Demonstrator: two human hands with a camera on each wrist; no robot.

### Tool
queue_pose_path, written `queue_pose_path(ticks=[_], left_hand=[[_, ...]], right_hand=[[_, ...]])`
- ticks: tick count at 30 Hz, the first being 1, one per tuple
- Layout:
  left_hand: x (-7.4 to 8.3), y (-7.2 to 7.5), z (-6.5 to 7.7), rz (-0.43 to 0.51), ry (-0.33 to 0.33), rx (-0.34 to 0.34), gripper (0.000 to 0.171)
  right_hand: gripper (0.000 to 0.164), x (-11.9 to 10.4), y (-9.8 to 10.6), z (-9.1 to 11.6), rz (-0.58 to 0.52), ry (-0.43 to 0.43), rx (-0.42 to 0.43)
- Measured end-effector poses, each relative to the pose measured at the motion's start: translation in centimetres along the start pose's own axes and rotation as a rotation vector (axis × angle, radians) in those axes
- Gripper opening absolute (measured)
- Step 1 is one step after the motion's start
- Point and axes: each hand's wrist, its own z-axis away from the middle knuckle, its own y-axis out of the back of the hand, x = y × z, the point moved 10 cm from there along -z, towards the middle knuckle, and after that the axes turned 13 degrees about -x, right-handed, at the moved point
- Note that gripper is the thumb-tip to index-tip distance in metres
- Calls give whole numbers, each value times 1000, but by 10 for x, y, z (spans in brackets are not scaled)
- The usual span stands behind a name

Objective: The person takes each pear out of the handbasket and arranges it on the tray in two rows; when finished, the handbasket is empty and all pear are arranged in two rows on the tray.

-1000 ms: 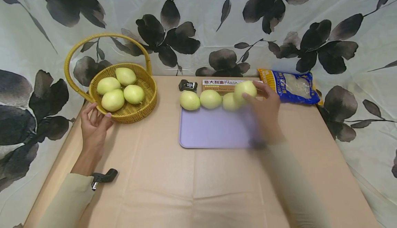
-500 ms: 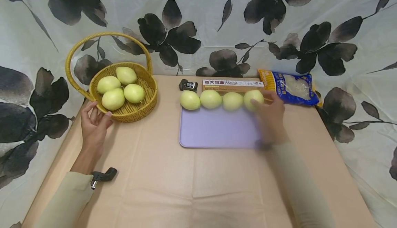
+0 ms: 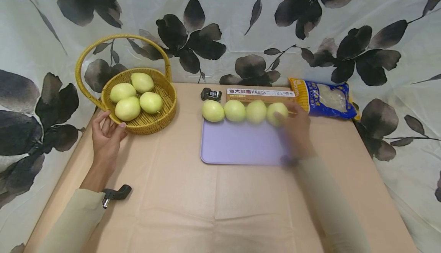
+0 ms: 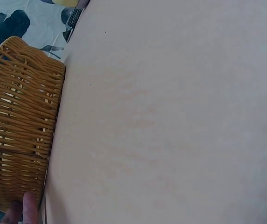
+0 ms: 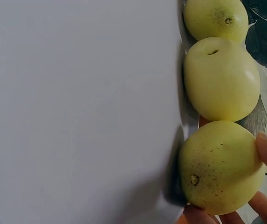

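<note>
Right of centre, my right grip [image 3: 299, 126] holding the row's end fruit [image 3: 276, 113], at frame left, my left grip [image 3: 106, 142] loose against the basket [image 3: 149, 125].

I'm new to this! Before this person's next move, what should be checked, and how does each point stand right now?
1. Right grip secure on the end fruit: ok, thumb and fingers are around it.
2. End fruit fully supported by the purple tray: cannot tell, its underside is hidden.
3. Right grip free for another item: not ok, it holds that fruit.
4. Left grip at the basket: ok, it touches the side.
5. Basket fruits contained: ok, all four lie inside the rim.
</note>
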Motion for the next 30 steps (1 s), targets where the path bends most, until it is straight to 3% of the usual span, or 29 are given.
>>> queue_pose_path(ticks=[11, 14, 18, 23, 30], left_hand=[[1, -1, -1, -11, 3, -3, 67], [0, 0, -1, -14, 13, 3, 67], [-1, 1, -1, -10, 16, 7, 67], [-1, -2, -2, 8, -6, -3, 67], [0, -2, 1, 13, -17, 0, 66]], right_hand=[[66, -5, 6, 3, -3, 12, 44], [69, -24, 8, 8, 7, 80, 94], [66, -65, 1, 19, 1, 235, 156], [60, -112, -26, 28, -17, 429, 161], [63, -167, -92, 34, -34, 662, 38]])
